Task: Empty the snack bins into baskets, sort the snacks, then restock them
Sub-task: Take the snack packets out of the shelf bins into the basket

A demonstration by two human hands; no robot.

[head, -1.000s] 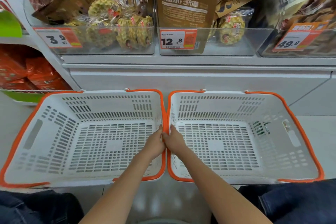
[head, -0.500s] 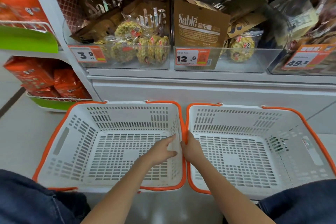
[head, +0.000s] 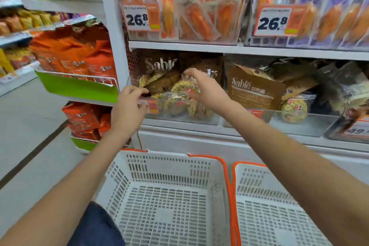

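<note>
A clear snack bin [head: 179,118] on the lower shelf holds clear-wrapped yellow snack packs [head: 179,102] and brown Sablé bags [head: 159,66]. My left hand [head: 128,112] grips the bin's front left corner beside its orange price tag. My right hand [head: 207,90] reaches over the bin's top, its fingers and thumb curled round a yellow snack pack. On the floor below stand two white baskets with orange rims, both holding nothing: the left basket [head: 169,168] under my hands and the right basket [head: 265,181] touching it.
A second clear bin [head: 311,124] to the right holds a brown Sablé bag [head: 251,90] and one yellow pack [head: 294,109]. The shelf above carries orange dried-fruit packs [head: 191,16] priced 26.8. A green-fronted wire rack [head: 77,88] with orange bags juts out at left.
Both hands left the baskets' touching rims and rose to the left snack bin. The view lifted, showing the upper shelf; only the near parts of the baskets remain in view.
</note>
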